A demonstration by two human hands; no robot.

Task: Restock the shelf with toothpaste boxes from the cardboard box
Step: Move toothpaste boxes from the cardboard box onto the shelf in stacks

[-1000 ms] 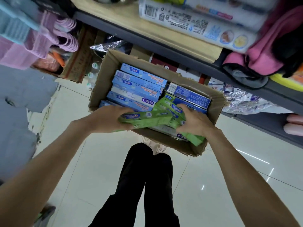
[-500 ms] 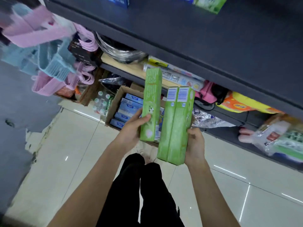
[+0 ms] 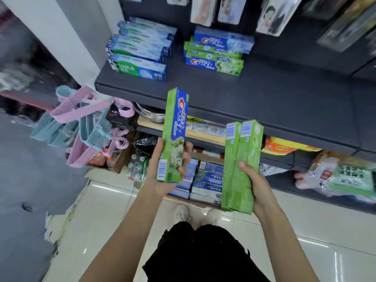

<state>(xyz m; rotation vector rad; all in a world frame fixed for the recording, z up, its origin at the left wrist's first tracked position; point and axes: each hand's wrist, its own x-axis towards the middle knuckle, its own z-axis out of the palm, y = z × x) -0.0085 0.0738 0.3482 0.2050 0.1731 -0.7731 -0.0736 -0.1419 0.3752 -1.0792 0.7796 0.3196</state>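
Observation:
My left hand [image 3: 162, 171] grips one green toothpaste box [image 3: 175, 127], held upright in front of the dark shelf [image 3: 264, 94]. My right hand [image 3: 258, 186] holds two green toothpaste boxes [image 3: 242, 159] side by side, also upright. Below both hands the cardboard box [image 3: 209, 155] sits on the floor, with several blue toothpaste boxes [image 3: 209, 180] lying in it. On the shelf lie a stack of green and blue Crest boxes [image 3: 215, 55] and a stack of Darlie boxes [image 3: 140, 51] to its left.
Pink and blue hangers [image 3: 81, 123] hang at the left of the shelf unit. Lower shelves hold packets and bags [image 3: 345, 176]. Hanging packs [image 3: 274, 13] line the wall above the shelf. My feet [image 3: 195, 214] stand on the white tiled floor.
Both hands have lifted the green boxes out of the cardboard box and raised them to the shelf's height. My view has swung up, bringing the toothpaste shelf into sight.

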